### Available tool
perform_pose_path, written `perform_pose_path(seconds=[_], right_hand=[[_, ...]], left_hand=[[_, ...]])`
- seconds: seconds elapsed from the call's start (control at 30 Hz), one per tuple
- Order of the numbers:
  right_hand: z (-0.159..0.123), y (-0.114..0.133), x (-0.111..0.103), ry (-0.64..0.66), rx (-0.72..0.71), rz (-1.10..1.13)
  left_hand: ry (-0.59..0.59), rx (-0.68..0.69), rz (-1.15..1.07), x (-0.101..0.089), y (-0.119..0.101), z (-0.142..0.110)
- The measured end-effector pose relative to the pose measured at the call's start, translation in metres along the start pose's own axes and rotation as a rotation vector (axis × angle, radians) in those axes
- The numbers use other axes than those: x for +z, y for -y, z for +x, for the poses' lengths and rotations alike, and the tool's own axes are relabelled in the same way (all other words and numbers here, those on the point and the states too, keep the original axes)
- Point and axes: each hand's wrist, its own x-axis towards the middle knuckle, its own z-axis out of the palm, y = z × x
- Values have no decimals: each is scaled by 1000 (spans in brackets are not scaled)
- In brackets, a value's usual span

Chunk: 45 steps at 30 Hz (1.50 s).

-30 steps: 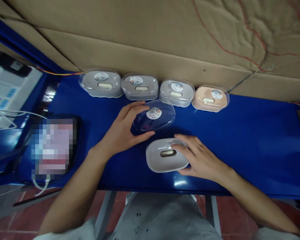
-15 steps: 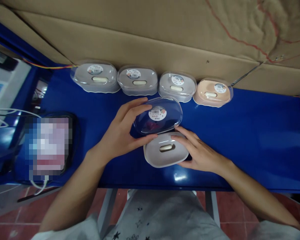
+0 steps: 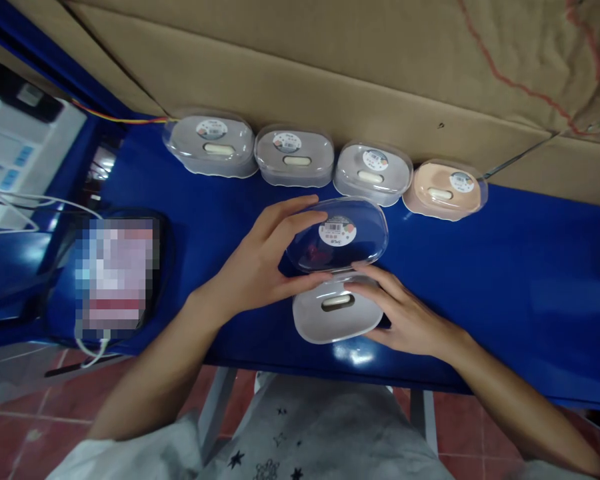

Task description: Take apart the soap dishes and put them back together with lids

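Note:
My left hand (image 3: 255, 263) is closed on a clear plastic lid (image 3: 367, 230), fingers along its far left edge and thumb at its near edge. A round white barcode label sits on the lid. Just in front of me is a light grey oval box (image 3: 313, 321) with a slot in its top and a cream, capsule-shaped piece (image 3: 338, 302) in the slot. My right hand (image 3: 415, 317) grips the box's right end, with its index finger up by the lid's near edge. The lid is held above the far side of the box and is not seated on it.
Along the cardboard-covered back stand three grey lidded boxes (image 3: 294, 159) and a peach lidded box (image 3: 445, 190). A device with a blurred screen (image 3: 117, 273) and white cable lies left on the blue table (image 3: 505, 287). A white carton (image 3: 17, 147) is farther left.
The camera view has shifted a little, so most things appear farther right. Both hands keep their holds; the lid remains above the far side of the box.

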Motion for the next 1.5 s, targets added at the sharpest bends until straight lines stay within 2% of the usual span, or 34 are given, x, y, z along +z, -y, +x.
perform_pose_path(seconds=[0.23, 0.43, 0.6, 0.83, 0.93, 1.07, 1.23, 1.33, 1.5], right_hand=[[4, 0, 3, -12, 64, 22], [5, 2, 1, -6, -7, 48], [4, 2, 1, 9, -31, 95], [5, 3, 1, 42, -5, 89], [4, 0, 3, 41, 14, 104], [1, -6, 8, 7, 17, 108], [-4, -8, 9, 4, -23, 142], [-5, -7, 7, 36, 17, 171], [-10, -14, -3, 72, 100, 212]], left_hand=[[-3, -43, 20, -1, -1, -1], [-17, 1, 6, 0, 0, -1], [8, -19, 8, -1, -2, -2], [11, -12, -5, -3, -4, 0], [-9, -13, -19, -8, -13, -2], [-1, -50, -83, -12, -37, -21], [25, -134, -70, -4, -64, -58], [50, -154, -41, 4, -74, -71], [77, -186, -54, 19, -79, -78]])
